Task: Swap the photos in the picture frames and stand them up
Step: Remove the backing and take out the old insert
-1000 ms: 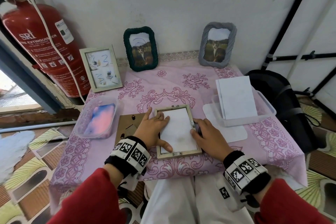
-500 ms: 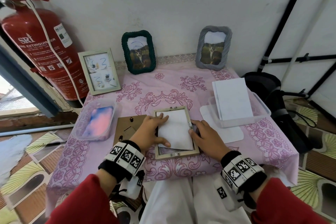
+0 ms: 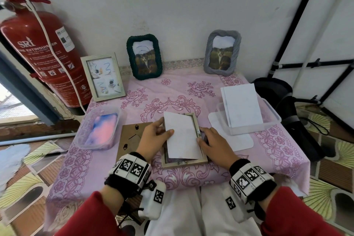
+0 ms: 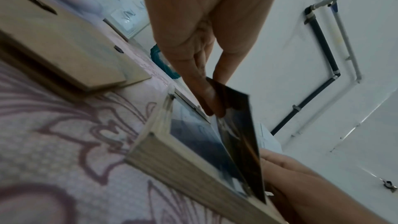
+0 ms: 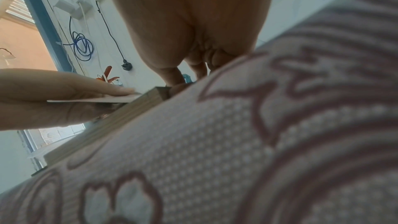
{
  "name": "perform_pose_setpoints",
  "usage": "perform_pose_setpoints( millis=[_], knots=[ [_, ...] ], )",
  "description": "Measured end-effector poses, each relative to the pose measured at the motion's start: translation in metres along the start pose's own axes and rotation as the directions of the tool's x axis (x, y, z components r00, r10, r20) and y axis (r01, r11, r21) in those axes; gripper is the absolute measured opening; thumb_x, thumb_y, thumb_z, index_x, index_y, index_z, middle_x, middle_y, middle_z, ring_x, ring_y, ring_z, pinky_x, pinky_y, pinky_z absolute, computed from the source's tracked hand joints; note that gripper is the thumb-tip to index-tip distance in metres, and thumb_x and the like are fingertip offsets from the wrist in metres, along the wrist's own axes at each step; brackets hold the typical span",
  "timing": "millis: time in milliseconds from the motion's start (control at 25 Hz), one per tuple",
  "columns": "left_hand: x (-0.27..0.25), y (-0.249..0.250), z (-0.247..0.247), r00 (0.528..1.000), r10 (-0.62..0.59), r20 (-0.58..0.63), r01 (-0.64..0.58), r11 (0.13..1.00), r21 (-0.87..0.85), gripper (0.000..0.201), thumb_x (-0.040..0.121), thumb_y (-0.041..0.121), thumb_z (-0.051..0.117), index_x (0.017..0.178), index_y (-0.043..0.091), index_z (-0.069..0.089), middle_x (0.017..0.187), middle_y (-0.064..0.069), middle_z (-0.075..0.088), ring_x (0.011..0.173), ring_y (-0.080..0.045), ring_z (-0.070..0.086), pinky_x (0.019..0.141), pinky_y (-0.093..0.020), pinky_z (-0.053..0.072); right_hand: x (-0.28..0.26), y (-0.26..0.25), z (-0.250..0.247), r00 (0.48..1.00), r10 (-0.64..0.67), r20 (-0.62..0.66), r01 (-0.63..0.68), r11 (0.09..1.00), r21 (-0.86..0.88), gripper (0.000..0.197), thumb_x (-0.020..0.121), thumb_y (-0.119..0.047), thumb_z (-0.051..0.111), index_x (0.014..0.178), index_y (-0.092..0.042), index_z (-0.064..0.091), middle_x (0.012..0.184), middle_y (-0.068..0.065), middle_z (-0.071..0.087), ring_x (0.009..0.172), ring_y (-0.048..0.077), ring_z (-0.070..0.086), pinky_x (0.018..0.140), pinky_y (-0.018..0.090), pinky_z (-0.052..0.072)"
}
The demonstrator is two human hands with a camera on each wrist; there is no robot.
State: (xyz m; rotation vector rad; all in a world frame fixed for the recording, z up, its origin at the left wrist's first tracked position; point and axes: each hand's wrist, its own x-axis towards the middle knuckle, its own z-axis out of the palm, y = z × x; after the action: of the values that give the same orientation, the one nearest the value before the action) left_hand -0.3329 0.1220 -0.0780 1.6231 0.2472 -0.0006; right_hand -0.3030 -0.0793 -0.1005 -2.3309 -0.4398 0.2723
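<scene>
A light wooden picture frame [image 3: 184, 164] lies face down near the table's front edge. My left hand [image 3: 166, 132] pinches the left edge of a photo [image 3: 182, 138], white back up, thumb on top. The photo is raised off the frame and juts past its far rail. In the left wrist view the left hand [image 4: 215, 110] holds the photo [image 4: 239, 125] tilted above the frame [image 4: 183, 161]. My right hand [image 3: 201, 136] grips the frame's right rail; its fingertips [image 5: 174, 79] meet the frame [image 5: 137, 106]. The brown backing board [image 3: 130, 140] lies left of the frame.
A tub [image 3: 99, 128] with a pink-blue photo sits at the left. A tub [image 3: 268, 122] of white-backed photos [image 3: 243, 107] sits at the right on its lid [image 3: 233, 142]. Three frames stand at the back: wooden [image 3: 103, 76], green [image 3: 144, 56], grey [image 3: 222, 52]. A fire extinguisher [image 3: 38, 53] stands left of the table.
The photo lay flat in the frame under my left hand. The left hand has pinched its left edge, lifted it and slid it toward the far rail. The right hand stayed.
</scene>
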Motion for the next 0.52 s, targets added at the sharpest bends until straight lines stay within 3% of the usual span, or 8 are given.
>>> perform_pose_setpoints(
  millis=[80, 160, 320, 440, 520],
  knots=[
    [0.001, -0.001, -0.001, 1.000, 0.000, -0.012, 0.000, 1.000, 0.011, 0.055, 0.088, 0.001, 0.059, 0.139, 0.007, 0.038, 0.098, -0.007, 0.069, 0.082, -0.018, 0.067, 0.054, -0.021, 0.054, -0.001, -0.001, 0.000, 1.000, 0.003, 0.004, -0.003, 1.000, 0.006, 0.042, 0.097, -0.029, 0.043, 0.136, -0.015, 0.040, 0.117, 0.008, 0.050, 0.107, 0.025, 0.053, 0.092, 0.032, 0.041],
    [0.000, 0.000, -0.002, 0.999, 0.016, -0.043, -0.015, 1.000, 0.022, 0.052, 0.086, 0.003, 0.062, 0.134, 0.009, 0.043, 0.084, -0.003, 0.068, 0.073, -0.016, 0.066, 0.047, -0.022, 0.051, -0.001, -0.001, -0.001, 1.000, 0.002, 0.010, -0.002, 1.000, 0.001, 0.042, 0.097, -0.029, 0.043, 0.137, -0.015, 0.040, 0.118, 0.009, 0.049, 0.108, 0.025, 0.053, 0.092, 0.031, 0.041],
    [-0.002, 0.004, -0.006, 0.993, 0.057, -0.107, -0.055, 0.998, 0.025, 0.044, 0.083, 0.003, 0.066, 0.125, 0.007, 0.051, 0.078, -0.002, 0.066, 0.073, -0.017, 0.064, 0.052, -0.025, 0.052, 0.000, -0.004, -0.011, 0.994, 0.006, 0.111, -0.008, 1.000, 0.020, 0.050, 0.097, -0.026, 0.044, 0.143, -0.011, 0.030, 0.111, 0.005, 0.043, 0.113, 0.024, 0.048, 0.095, 0.027, 0.036],
    [-0.004, 0.007, -0.008, 0.985, 0.081, -0.152, -0.081, 0.997, 0.007, 0.040, 0.082, 0.005, 0.067, 0.120, 0.005, 0.054, 0.082, -0.006, 0.065, 0.077, -0.023, 0.064, 0.056, -0.030, 0.054, -0.005, -0.004, -0.022, 0.988, -0.017, 0.155, 0.000, 0.994, 0.107, 0.054, 0.095, -0.021, 0.049, 0.144, -0.014, 0.027, 0.110, 0.006, 0.042, 0.091, 0.014, 0.049, 0.082, 0.018, 0.038],
    [-0.006, 0.009, -0.007, 0.981, 0.089, -0.172, -0.092, 0.996, -0.009, 0.037, 0.082, 0.006, 0.068, 0.117, 0.005, 0.055, 0.086, -0.009, 0.065, 0.078, -0.025, 0.065, 0.055, -0.029, 0.055, -0.012, -0.007, -0.029, 0.990, -0.088, 0.114, 0.075, 0.991, 0.115, 0.051, 0.093, -0.017, 0.051, 0.141, -0.018, 0.033, 0.108, 0.001, 0.041, 0.078, 0.007, 0.048, 0.071, 0.010, 0.038]
  ],
)
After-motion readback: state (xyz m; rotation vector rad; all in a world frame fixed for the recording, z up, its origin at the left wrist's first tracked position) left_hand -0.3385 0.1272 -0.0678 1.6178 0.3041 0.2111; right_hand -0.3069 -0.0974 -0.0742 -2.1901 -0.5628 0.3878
